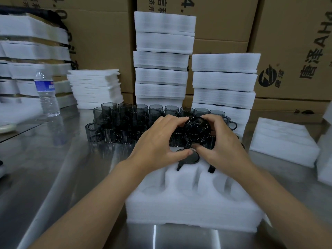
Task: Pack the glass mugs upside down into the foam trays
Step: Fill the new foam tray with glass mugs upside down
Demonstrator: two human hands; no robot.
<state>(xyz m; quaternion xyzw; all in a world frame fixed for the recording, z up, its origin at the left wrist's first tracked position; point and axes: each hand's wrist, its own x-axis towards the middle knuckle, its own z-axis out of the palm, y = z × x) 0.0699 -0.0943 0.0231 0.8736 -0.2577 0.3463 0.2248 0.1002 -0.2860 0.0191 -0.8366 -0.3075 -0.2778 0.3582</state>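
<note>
Both hands — left hand (158,141), right hand (221,141) — grip one dark glass mug (197,129) above the foam tray (188,209).

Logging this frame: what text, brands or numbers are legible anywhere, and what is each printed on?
"唐泽AH", sideways, cut off by the frame edge: right cardboard box.
"4.", large, with cut-off Chinese characters beside it: top centre box.
Small characters beside the round logo on the right box: unreadable.
White lettering on the water bottle blue label: too blurred to read.
Partly hidden print on the left box: unreadable.
</note>
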